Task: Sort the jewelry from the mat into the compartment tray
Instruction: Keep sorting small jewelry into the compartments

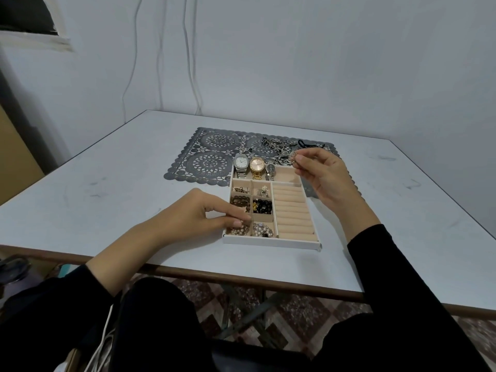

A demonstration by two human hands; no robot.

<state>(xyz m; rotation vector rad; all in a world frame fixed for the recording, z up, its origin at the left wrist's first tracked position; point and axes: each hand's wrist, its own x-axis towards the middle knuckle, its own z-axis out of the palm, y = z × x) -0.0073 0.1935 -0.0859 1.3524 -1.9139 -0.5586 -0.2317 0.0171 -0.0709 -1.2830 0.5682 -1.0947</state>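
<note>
A beige compartment tray (pixel 271 243) sits on the white table, partly over a grey lace-pattern mat (pixel 188 163). Its far row holds three watches (pixel 257 167); small left cells hold beads, pearls and earrings; the ring rolls (pixel 294 210) on the right are bare. My left hand (pixel 204 210) reaches into the near-left cell and pinches pearl jewelry (pixel 237 230) there. My right hand (pixel 322 174) hovers over the tray's far right corner, pinching a small silver piece (pixel 294 158). Silver rings (pixel 221 139) and tangled chains (pixel 279 146) lie on the mat.
A black cord (pixel 308 143) lies at the mat's far right. The wall stands close behind the table, with cables (pixel 188 63) hanging down it. The table's wooden front edge (pixel 241 277) is near my lap. A white cable (pixel 100 342) runs by my left leg.
</note>
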